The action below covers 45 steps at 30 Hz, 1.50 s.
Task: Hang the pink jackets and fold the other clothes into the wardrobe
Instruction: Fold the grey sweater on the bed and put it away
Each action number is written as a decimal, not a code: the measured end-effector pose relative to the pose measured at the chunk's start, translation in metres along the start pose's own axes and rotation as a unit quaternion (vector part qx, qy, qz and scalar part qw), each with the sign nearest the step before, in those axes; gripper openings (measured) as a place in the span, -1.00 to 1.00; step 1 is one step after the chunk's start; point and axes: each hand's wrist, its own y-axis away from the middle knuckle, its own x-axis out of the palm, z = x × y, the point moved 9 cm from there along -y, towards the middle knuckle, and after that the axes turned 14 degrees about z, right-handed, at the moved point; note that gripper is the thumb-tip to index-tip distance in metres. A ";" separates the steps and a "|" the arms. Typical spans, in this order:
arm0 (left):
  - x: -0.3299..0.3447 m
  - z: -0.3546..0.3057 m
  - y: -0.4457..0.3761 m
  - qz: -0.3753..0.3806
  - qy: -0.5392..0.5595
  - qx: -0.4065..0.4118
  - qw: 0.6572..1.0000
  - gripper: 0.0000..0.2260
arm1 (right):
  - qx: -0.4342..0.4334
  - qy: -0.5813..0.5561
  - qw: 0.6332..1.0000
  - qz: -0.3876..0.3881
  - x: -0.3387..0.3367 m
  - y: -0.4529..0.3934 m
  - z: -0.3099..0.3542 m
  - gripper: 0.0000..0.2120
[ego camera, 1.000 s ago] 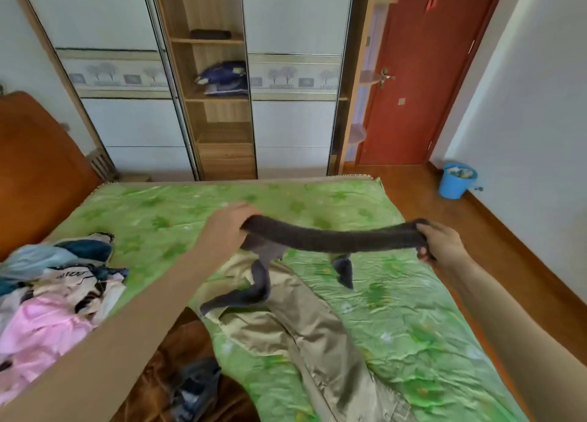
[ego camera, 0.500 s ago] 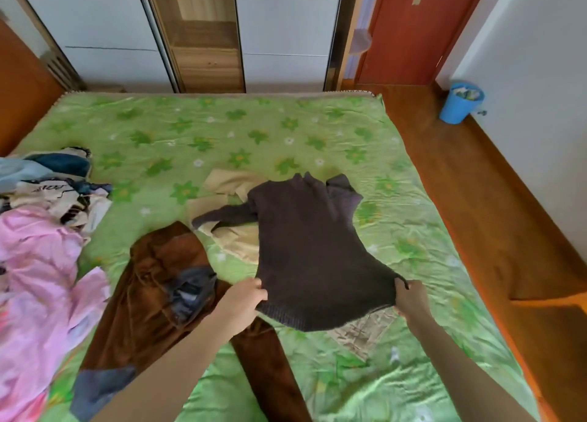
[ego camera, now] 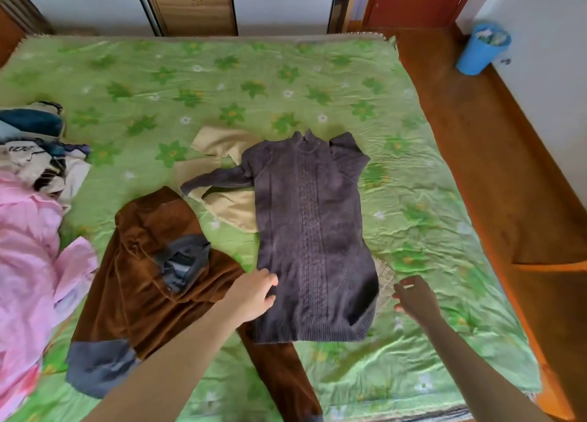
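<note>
Lying flat at frame centre on the green flowered bed (ego camera: 286, 81): a dark grey knit sweater (ego camera: 311, 231), collar toward the top of the frame, hem toward the bottom. One sleeve stretched out leftward across beige trousers (ego camera: 228, 205), which show from under the sweater's left edge; other sleeve folded short at the upper right shoulder. A patch of the same beige fabric peeking out just right of the sweater's lower right edge.

Left hand (ego camera: 254, 294) at the sweater's lower left edge, fingers relaxed and spread, fingertips touching the knit, grip wide and holding nothing. Right hand (ego camera: 413, 297) just right of the sweater's lower right corner, apart from it, fingers loosely curved, grip wide and empty.

Spread at lower left of centre, a brown velvet garment (ego camera: 149, 282) with grey collar and grey cuff, one part running under the sweater's hem toward the bottom edge. Heaped at the left edge of the frame, pink jackets (ego camera: 28, 262), with a pile of mixed clothes (ego camera: 41, 154) above them.

Across the top of the frame, the wardrobe (ego camera: 190, 5), white panels either side of a wooden section. At upper right, a blue bin (ego camera: 481, 48) on the wooden floor beside the wall.
</note>
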 end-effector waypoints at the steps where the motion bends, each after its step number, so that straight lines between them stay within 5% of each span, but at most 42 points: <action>1: -0.009 0.006 -0.007 -0.016 0.009 -0.009 1.000 -0.70 | -0.013 -0.005 1.000 0.003 0.003 -0.009 0.009 -0.92; 11: -0.109 0.074 -0.130 -0.185 0.077 -0.094 0.975 -0.68 | -0.124 -0.003 0.992 0.007 0.028 -0.135 0.125 -0.80; 19: -0.170 0.140 -0.253 -0.218 0.037 -0.134 0.966 -0.67 | -0.221 0.020 0.975 -0.009 0.024 -0.275 0.242 -0.72; 30: -0.207 0.229 -0.399 -0.219 0.076 -0.183 0.955 -0.59 | -0.281 0.350 0.893 0.002 0.068 -0.414 0.338 -0.42; 34: -0.200 0.259 -0.412 -0.179 0.120 -0.201 0.956 -0.63 | -0.209 0.373 0.904 0.003 0.063 -0.442 0.336 -0.46; 37: -0.200 0.274 -0.402 -0.173 0.100 -0.219 0.955 -0.74 | -0.192 0.461 0.866 -0.028 0.055 -0.443 0.329 -0.81; 39: -0.206 0.280 -0.384 -0.205 0.068 -0.240 0.946 -0.74 | -0.185 0.483 0.852 -0.077 0.038 -0.438 0.325 -0.77; 45: -0.218 0.272 -0.330 -0.307 0.162 -0.184 0.920 -0.83 | -0.280 0.299 0.903 -0.128 -0.016 -0.396 0.316 -0.71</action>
